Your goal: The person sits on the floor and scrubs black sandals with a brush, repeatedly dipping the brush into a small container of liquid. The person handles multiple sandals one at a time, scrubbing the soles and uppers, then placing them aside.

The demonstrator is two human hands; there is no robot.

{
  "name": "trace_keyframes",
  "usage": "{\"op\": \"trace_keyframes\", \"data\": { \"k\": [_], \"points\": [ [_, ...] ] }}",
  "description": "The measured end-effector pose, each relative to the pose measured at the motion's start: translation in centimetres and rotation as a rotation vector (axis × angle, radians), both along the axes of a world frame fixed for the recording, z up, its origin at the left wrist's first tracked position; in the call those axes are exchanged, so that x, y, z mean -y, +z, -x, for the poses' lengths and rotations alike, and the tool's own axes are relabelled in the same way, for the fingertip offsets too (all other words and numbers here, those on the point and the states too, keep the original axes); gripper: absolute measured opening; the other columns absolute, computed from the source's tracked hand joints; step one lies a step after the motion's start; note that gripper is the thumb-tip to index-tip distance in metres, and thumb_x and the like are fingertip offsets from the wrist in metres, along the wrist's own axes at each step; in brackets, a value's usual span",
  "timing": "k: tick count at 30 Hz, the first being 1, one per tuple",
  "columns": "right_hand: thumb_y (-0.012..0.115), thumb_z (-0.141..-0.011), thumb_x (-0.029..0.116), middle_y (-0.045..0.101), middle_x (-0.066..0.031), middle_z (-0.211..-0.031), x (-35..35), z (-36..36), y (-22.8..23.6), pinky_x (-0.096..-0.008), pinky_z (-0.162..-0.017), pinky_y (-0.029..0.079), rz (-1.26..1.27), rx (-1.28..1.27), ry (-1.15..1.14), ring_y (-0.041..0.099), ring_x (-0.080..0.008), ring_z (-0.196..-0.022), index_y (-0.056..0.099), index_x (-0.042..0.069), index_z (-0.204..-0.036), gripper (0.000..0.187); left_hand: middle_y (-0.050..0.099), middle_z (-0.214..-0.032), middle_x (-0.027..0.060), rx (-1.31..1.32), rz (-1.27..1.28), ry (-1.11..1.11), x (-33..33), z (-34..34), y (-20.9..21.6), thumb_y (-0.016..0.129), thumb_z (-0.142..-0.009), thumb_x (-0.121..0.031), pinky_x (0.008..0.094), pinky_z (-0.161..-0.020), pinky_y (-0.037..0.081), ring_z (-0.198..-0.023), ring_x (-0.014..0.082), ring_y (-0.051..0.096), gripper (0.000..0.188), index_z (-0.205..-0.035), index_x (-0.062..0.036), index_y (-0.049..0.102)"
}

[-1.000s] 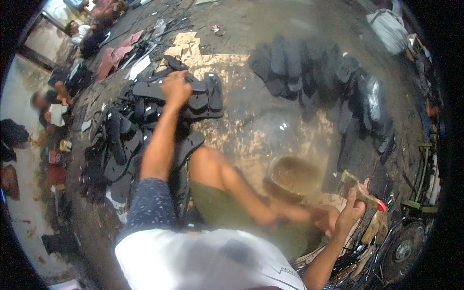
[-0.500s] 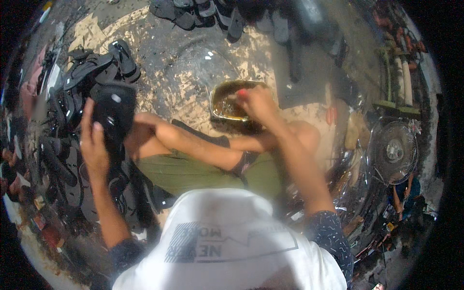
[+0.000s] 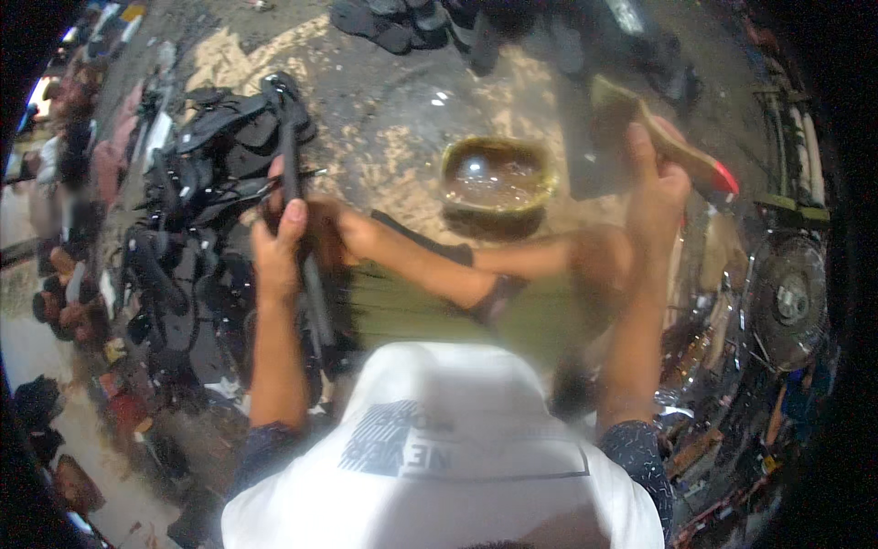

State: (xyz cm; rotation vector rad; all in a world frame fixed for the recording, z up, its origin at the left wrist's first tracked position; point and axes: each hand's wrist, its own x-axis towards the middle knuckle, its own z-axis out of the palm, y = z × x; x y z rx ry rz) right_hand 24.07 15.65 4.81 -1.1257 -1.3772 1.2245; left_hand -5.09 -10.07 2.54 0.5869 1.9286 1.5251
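My left hand point(image 3: 282, 229) is closed round a black flat sandal or sole point(image 3: 290, 151), tilted so that mostly its thin edge shows. On the right, my right hand point(image 3: 657, 188) is raised and gripping a long, curved tan piece with a red end point(image 3: 700, 165); blur hides its exact kind. Between my hands stands a yellowish tub point(image 3: 549, 188) with a shiny brownish liquid point(image 3: 498, 172) inside. My crossed legs point(image 3: 421, 265) lie just behind the tub, nearer to me.
Black sandals point(image 3: 219, 133) lie heaped on the left, beside my left forearm. More dark footwear point(image 3: 402, 27) is piled at the far side. A round fan point(image 3: 789, 297) stands at the right. Stained tan cardboard point(image 3: 389, 165) covers part of the floor.
My right hand has left the tub and moved right; the tan piece with the red end now shows in it. My left hand has turned the black piece edge-on. The whole view has shifted.
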Motion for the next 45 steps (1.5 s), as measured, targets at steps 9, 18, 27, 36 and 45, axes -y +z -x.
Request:
{"op": "trace_keyframes", "data": {
  "k": [9, 18, 27, 36, 45],
  "points": [
    [0.072, -0.085, 0.007, 0.068, -0.0112, -0.107, 6.2, 12.4, -2.5, -0.0347, -0.085, 0.051, -0.506, -0.055, 0.400, 0.065, -0.0239, -0.098, 0.066, 0.004, -0.107, 0.023, 0.054, -0.134, 0.0115, 0.968, -0.727, -0.042, -5.3, -10.1, -2.1, 0.041, -0.099, -0.056, 0.0400, -0.106, 0.041, -0.121, 0.0252, 0.053, 0.065, -0.139, -0.0049, 0.046],
    [0.074, -0.082, 0.003, 0.068, -0.0113, -0.102, 8.2, 10.1, -2.3, -0.0347, -0.093, 0.049, -0.367, -0.109, 0.518, 0.066, -0.0253, -0.100, 0.067, 0.005, -0.108, 0.027, 0.050, -0.140, 0.0149, 1.036, -0.883, -0.089, -6.8, -8.7, -3.2, 0.036, -0.098, -0.060, 0.0431, -0.106, 0.041, -0.122, 0.0307, 0.051, 0.072, -0.142, -0.0037, 0.042],
    [0.063, -0.096, 0.021, 0.064, -0.0057, -0.119, 5.6, 8.0, -0.3, -0.0313, -0.098, 0.045, 0.367, -0.432, 0.511, 0.059, -0.0166, -0.108, 0.061, 0.002, -0.119, 0.030, 0.043, -0.147, 0.0150, 0.666, -1.003, -0.166, -11.7, -3.7, 1.0, 0.048, -0.093, -0.057, 0.0564, -0.110, 0.037, -0.133, 0.0402, 0.043, 0.071, -0.144, -0.0077, 0.041],
    [0.060, -0.098, 0.020, 0.062, -0.0075, -0.114, 10.6, 6.5, -1.9, -0.0330, -0.090, 0.052, 0.856, -0.846, 0.764, 0.061, -0.0158, -0.104, 0.055, 0.002, -0.119, 0.028, 0.051, -0.139, 0.0176, 1.044, -0.934, 0.007, -10.5, -4.5, -1.6, 0.042, -0.096, -0.060, 0.0501, -0.110, 0.037, -0.128, 0.0332, 0.048, 0.072, -0.139, -0.0011, 0.046],
    [0.061, -0.097, 0.019, 0.064, -0.0095, -0.115, 10.7, 6.0, -2.8, -0.0338, -0.091, 0.052, 0.828, -0.751, 0.765, 0.063, -0.0170, -0.103, 0.053, -0.001, -0.123, 0.033, 0.068, -0.111, 0.0125, 0.675, -0.580, 0.069, -8.6, -5.5, -6.1, 0.055, -0.098, -0.026, 0.0400, -0.082, 0.058, -0.095, 0.0248, 0.068, 0.033, -0.119, -0.0015, 0.058]
  ]
}}
